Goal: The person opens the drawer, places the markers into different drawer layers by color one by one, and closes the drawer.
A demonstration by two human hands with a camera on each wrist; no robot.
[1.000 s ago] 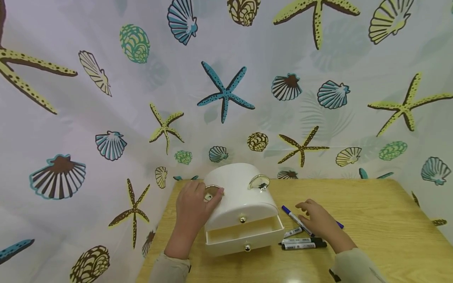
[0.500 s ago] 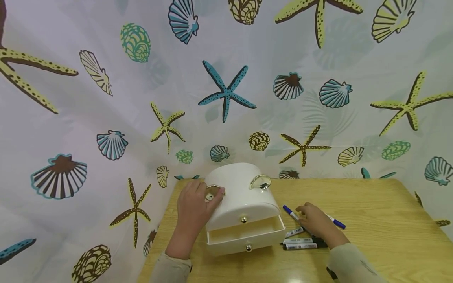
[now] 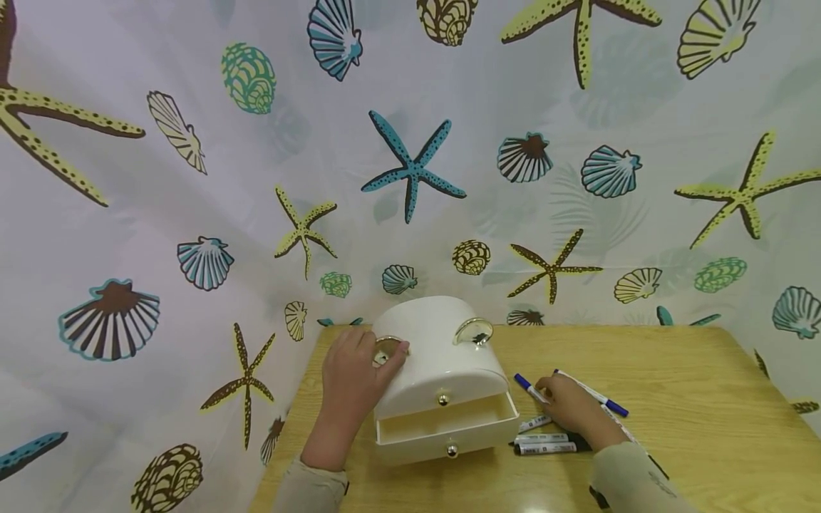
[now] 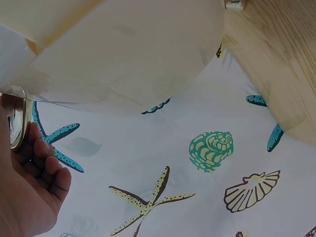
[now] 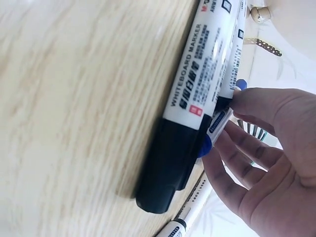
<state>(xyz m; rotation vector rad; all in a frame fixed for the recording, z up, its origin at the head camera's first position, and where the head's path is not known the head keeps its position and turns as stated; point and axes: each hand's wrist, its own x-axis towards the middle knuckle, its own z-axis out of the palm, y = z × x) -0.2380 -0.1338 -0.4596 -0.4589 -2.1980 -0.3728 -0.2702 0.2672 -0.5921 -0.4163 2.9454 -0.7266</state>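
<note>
A white two-drawer storage box [image 3: 426, 320] with a rounded top stands on the table. Its lower drawer [image 3: 420, 445] is pulled out, and the part of its inside that shows holds nothing. My left hand [image 3: 349, 377] grips the gold ring handle [image 4: 19, 123] on the box's left side, fingers curled near it. To the right of the box, my right hand [image 3: 574, 410] pinches a blue-capped marker [image 3: 531, 389] between thumb and fingers. Beside that hand lie black-capped whiteboard markers [image 5: 190, 84], partly covering the blue one in the right wrist view.
Another blue-capped marker [image 3: 593, 393] lies behind the right hand. A thin white marker [image 3: 631, 438] passes under the right wrist. A second gold ring [image 3: 474, 331] sticks up from the box. Shell-patterned cloth [image 3: 410, 256] surrounds the wooden table [image 3: 693, 399].
My right hand has come down and slightly inward onto the blue-capped marker, its fingers closing on it. More of the markers behind and under the wrist show. The left hand stays on the handle.
</note>
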